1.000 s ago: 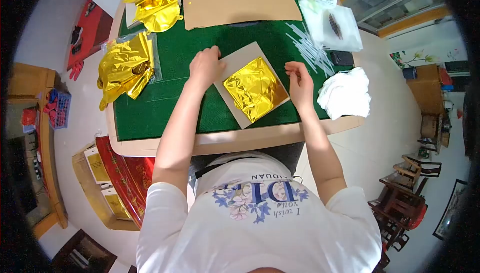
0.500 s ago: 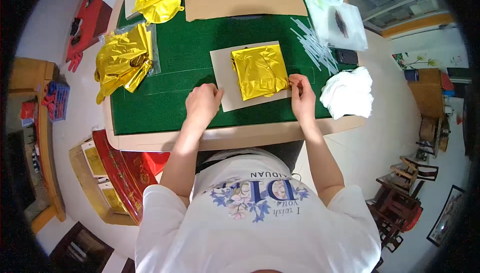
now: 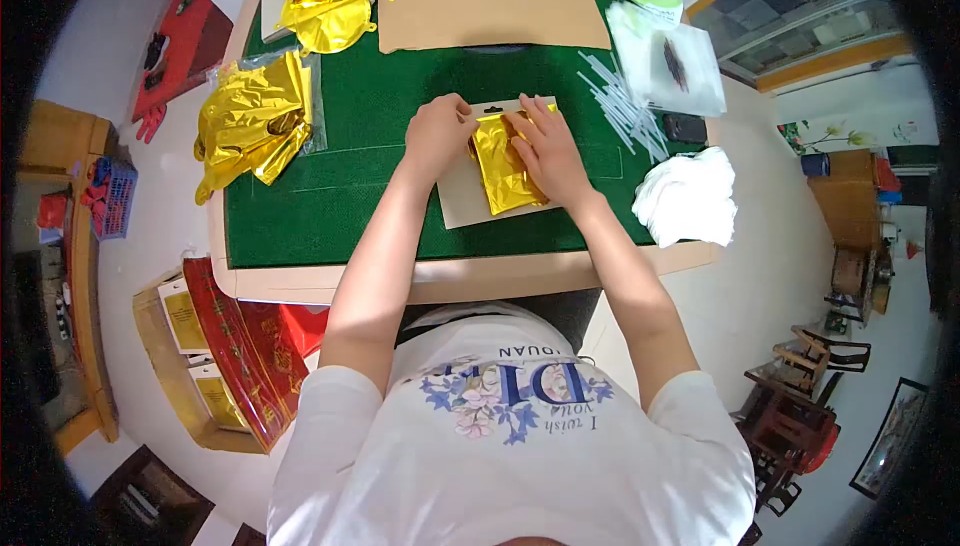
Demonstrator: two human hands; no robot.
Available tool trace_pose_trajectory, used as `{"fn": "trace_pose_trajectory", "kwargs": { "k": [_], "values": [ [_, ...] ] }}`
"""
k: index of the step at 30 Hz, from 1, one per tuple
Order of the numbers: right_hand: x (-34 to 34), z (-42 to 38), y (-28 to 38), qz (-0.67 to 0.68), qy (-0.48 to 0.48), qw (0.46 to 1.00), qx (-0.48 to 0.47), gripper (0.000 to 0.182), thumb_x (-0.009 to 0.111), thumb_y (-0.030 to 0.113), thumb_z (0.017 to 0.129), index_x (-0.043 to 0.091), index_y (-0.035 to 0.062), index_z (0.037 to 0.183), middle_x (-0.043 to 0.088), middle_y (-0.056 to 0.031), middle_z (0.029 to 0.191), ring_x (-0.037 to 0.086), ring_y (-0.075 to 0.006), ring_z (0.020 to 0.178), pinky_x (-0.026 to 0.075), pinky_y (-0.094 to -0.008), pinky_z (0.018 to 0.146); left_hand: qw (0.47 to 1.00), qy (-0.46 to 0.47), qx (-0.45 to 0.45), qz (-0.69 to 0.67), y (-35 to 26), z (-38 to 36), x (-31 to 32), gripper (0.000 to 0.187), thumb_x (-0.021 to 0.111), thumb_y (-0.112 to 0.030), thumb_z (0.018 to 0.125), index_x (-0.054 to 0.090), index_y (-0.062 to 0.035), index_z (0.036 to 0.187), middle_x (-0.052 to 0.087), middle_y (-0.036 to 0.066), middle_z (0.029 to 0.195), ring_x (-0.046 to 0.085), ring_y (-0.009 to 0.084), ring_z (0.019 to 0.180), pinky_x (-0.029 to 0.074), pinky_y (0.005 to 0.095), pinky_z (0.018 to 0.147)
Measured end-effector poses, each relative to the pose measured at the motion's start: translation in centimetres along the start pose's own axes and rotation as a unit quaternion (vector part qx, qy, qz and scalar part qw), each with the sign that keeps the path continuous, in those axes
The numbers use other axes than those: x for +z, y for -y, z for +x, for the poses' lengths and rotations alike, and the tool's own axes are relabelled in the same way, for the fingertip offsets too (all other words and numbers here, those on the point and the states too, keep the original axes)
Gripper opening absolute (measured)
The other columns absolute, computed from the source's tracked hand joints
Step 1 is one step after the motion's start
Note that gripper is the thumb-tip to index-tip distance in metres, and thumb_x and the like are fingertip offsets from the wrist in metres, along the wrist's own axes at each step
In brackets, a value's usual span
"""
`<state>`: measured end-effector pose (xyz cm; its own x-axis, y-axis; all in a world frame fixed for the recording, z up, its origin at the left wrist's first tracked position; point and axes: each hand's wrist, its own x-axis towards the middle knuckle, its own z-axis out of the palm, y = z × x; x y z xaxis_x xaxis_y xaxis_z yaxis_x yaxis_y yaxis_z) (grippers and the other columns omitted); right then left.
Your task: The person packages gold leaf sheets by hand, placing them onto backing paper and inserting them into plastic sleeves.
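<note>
A shiny, folded piece of gold foil (image 3: 503, 174), resembling a flat foil balloon, lies on a grey-brown card (image 3: 459, 210) with a dark hanging slot at its top. My left hand (image 3: 440, 134) is closed, its fingertips pinched at the foil's upper left edge. Over the right part of the foil, my right hand (image 3: 556, 158) lies with fingers stretched and apart, touching the surface. The foil's right side is partly hidden beneath that hand.
More crumpled gold foil (image 3: 258, 118) lies at the left, with further gold foil (image 3: 328, 11) behind. A cardboard sheet (image 3: 490, 4) occupies the back. On the right are white strips (image 3: 622, 106), a clear plastic bag (image 3: 672, 61), a black object (image 3: 685, 128) and a white bundle (image 3: 686, 196).
Both hands have moved up from the card's lower sides onto the foil's upper part. The foil's visible area is narrower, and the card's dark slot now shows.
</note>
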<state>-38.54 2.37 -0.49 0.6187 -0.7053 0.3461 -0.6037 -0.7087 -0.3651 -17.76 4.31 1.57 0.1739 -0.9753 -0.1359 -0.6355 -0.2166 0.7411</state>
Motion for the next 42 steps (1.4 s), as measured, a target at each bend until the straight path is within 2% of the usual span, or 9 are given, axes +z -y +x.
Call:
{"fn": "trace_pose_trajectory", "kwargs": {
  "k": [12, 15, 20, 24, 26, 36, 39, 41, 42],
  "values": [
    [2.8, -0.2, 1.8, -0.056, -0.033, 0.997, 0.042, 0.039, 0.053, 0.022, 0.095, 0.055, 0.0168, 0.133, 0.044, -0.0132, 0.144, 0.039, -0.0343, 0.134, 0.03, -0.0496, 0.109, 0.996, -0.089, -0.011, -0.022, 0.6, -0.8, 1.2, 0.021, 0.063, -0.011, 0.083, 0.065, -0.0021, 0.102, 0.07, 0.015, 0.087, 0.069, 0.0269, 0.081, 0.053, 0.0363, 0.075],
    [3.5, -0.1, 2.0, -0.076, -0.037, 0.995, 0.049, 0.04, 0.054, 0.023, 0.095, 0.054, 0.0181, 0.134, 0.044, -0.0128, 0.144, 0.039, -0.0341, 0.134, 0.029, -0.0503, 0.109, 0.989, -0.117, 0.02, -0.083, 1.8, -1.6, 1.4, 0.018, 0.061, -0.009, 0.085, 0.065, -0.0022, 0.101, 0.068, 0.014, 0.088, 0.067, 0.0279, 0.081, 0.053, 0.0368, 0.075],
    [2.3, 0.1, 2.3, -0.048, -0.016, 0.998, 0.044, 0.041, 0.053, 0.021, 0.095, 0.053, 0.0192, 0.136, 0.042, -0.0123, 0.146, 0.036, -0.0339, 0.136, 0.028, -0.0527, 0.11, 0.985, -0.139, 0.102, -0.008, 2.3, -2.9, 1.4, 0.014, 0.056, -0.008, 0.088, 0.064, -0.0027, 0.097, 0.06, 0.015, 0.09, 0.06, 0.0336, 0.089, 0.049, 0.0439, 0.076],
    [-0.2, -0.3, 0.7, -0.054, 0.02, 0.998, 0.014, 0.041, 0.05, 0.021, 0.096, 0.052, 0.0182, 0.137, 0.038, -0.0129, 0.148, 0.033, -0.0363, 0.137, 0.025, -0.0522, 0.111, 0.985, -0.148, 0.086, 0.003, 1.8, -3.0, 1.2, 0.013, 0.056, -0.008, 0.088, 0.063, -0.0023, 0.097, 0.064, 0.015, 0.089, 0.063, 0.0332, 0.087, 0.05, 0.0431, 0.075],
    [0.6, -0.8, -0.1, -0.043, 0.027, 0.998, 0.023, 0.041, 0.05, 0.022, 0.096, 0.051, 0.0178, 0.137, 0.038, -0.0133, 0.148, 0.033, -0.0368, 0.137, 0.025, -0.053, 0.111, 0.986, -0.135, 0.017, -0.095, 1.0, -3.1, 1.1, 0.017, 0.058, -0.008, 0.087, 0.062, -0.0023, 0.102, 0.067, 0.016, 0.087, 0.065, 0.0328, 0.084, 0.051, 0.0419, 0.074],
    [1.8, -1.2, 0.8, -0.084, 0.021, 0.995, 0.058, 0.045, 0.05, 0.03, 0.096, 0.048, 0.0206, 0.14, 0.037, -0.0159, 0.148, 0.033, -0.0365, 0.137, 0.023, -0.0546, 0.112, 0.986, -0.133, 0.0, -0.099, 0.4, -2.6, 1.1, 0.027, 0.058, -0.002, 0.084, 0.058, -0.0022, 0.111, 0.068, 0.016, 0.081, 0.067, 0.0336, 0.078, 0.053, 0.0424, 0.073],
    [1.7, -1.1, 1.2, -0.097, 0.021, 0.994, 0.056, 0.046, 0.051, 0.033, 0.095, 0.048, 0.0233, 0.14, 0.037, -0.0156, 0.148, 0.033, -0.0365, 0.137, 0.023, -0.0545, 0.112, 0.993, -0.094, -0.034, -0.06, -0.3, -2.8, 0.8, 0.026, 0.057, -0.003, 0.085, 0.058, -0.0023, 0.111, 0.068, 0.017, 0.094, 0.066, 0.0322, 0.09, 0.052, 0.0405, 0.079],
    [1.8, -1.2, 1.0, -0.097, 0.016, 0.994, 0.054, 0.046, 0.052, 0.033, 0.095, 0.048, 0.0239, 0.14, 0.037, -0.0154, 0.148, 0.033, -0.0362, 0.137, 0.023, -0.0543, 0.112, 0.968, -0.203, 0.127, 0.075, 0.2, -3.2, 2.2, 0.028, 0.055, -0.006, 0.087, 0.058, -0.0017, 0.114, 0.063, 0.017, 0.114, 0.059, 0.0305, 0.109, 0.048, 0.0376, 0.091],
    [1.9, -1.3, 1.0, -0.096, 0.012, 0.994, 0.053, 0.046, 0.052, 0.033, 0.095, 0.048, 0.0246, 0.14, 0.037, -0.0151, 0.149, 0.033, -0.0358, 0.137, 0.023, -0.0541, 0.112, 0.968, -0.202, 0.126, 0.076, 0.3, -3.6, 3.2, 0.028, 0.055, -0.006, 0.087, 0.058, -0.0017, 0.114, 0.063, 0.017, 0.114, 0.059, 0.0305, 0.109, 0.048, 0.0376, 0.091]
  ]
}}
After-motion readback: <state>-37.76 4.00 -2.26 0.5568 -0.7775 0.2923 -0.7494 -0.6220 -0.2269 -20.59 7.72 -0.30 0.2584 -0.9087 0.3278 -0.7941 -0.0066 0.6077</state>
